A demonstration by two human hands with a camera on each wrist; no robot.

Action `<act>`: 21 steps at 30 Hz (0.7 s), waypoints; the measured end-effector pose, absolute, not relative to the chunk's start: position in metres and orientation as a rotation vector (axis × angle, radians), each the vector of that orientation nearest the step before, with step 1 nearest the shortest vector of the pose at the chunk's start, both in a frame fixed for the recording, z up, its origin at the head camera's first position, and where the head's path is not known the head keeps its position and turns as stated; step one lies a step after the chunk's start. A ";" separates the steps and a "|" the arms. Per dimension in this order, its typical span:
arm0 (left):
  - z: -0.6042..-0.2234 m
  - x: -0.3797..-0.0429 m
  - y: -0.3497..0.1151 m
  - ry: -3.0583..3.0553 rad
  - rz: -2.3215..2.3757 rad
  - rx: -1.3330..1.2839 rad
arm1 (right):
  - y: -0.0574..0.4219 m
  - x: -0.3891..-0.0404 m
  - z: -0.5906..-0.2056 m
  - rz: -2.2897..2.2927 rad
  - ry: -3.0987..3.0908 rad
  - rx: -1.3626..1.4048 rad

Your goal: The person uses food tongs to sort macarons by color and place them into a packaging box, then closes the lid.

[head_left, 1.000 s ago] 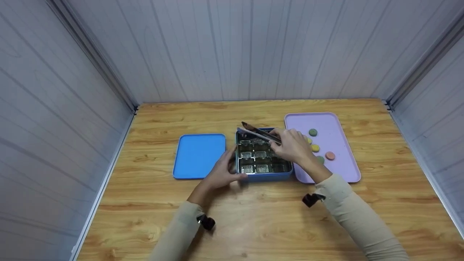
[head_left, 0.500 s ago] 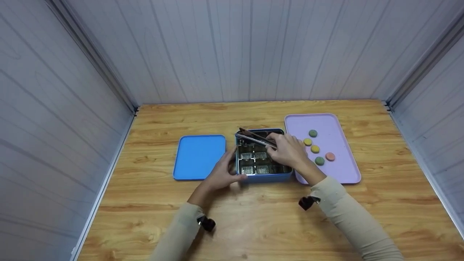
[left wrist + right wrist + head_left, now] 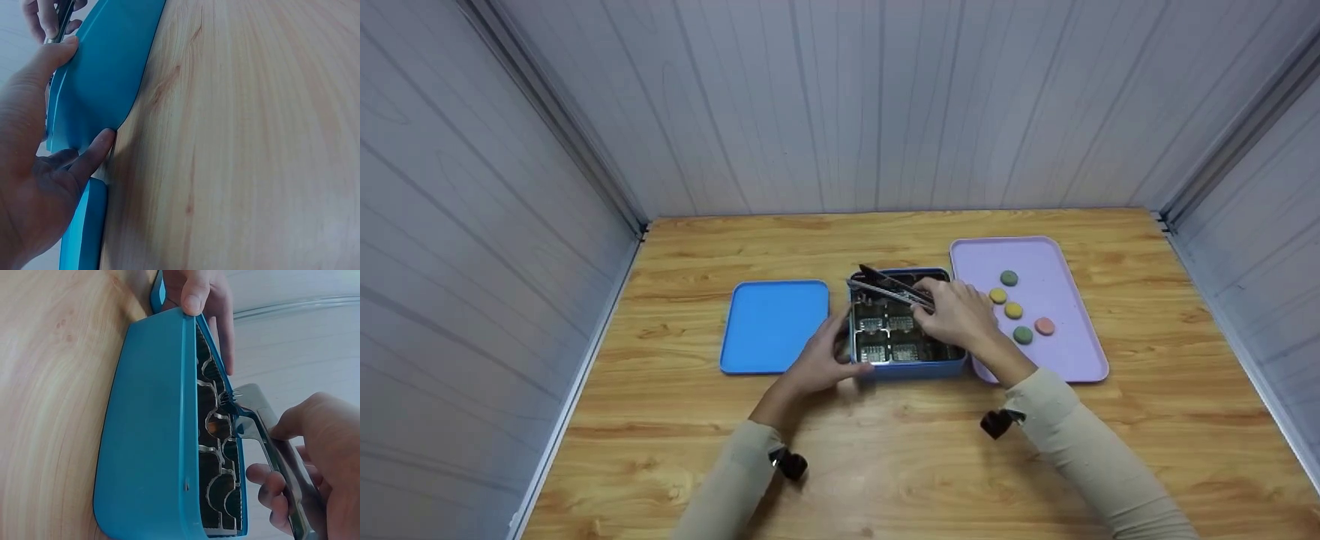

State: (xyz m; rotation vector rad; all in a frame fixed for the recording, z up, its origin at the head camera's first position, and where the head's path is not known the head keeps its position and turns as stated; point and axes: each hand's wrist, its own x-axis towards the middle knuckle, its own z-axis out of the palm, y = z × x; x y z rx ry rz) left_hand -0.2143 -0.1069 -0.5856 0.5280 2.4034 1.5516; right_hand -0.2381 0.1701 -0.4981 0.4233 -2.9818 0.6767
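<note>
The left grip point(image 3: 819, 360), fingers extended, I set against the left side of the blue box point(image 3: 919, 370), beside the blue lid point(image 3: 774, 328). My right grip point(image 3: 958, 313) holds tongs point(image 3: 894, 295), tips at the box's rear-left section. Rightmost: lilac tray point(image 3: 1072, 356), five coloured discs point(image 3: 1013, 310).

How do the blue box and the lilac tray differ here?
The blue box is deep and divided into compartments; the lilac tray is shallow and undivided. Tongs reach over the box, while five round pieces show on the tray. Both rest on the wooden table.
</note>
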 end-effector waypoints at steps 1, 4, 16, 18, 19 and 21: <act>-0.586 -0.214 -0.107 2.411 1.543 0.526 | 0.171 -0.238 -0.498 0.680 -2.984 0.419; -0.585 -0.214 -0.106 2.428 1.524 0.532 | 0.174 -0.236 -0.496 0.699 -2.980 0.408; -0.585 -0.215 -0.107 2.431 1.525 0.541 | 0.206 -0.231 -0.490 0.720 -2.918 0.325; -0.585 -0.214 -0.108 2.429 1.529 0.543 | 0.213 -0.229 -0.488 0.718 -2.930 0.306; -0.584 -0.214 -0.108 2.428 1.532 0.543 | 0.217 -0.229 -0.487 0.716 -2.930 0.300; -0.585 -0.215 -0.108 2.426 1.533 0.538 | 0.224 -0.227 -0.485 0.709 -2.925 0.290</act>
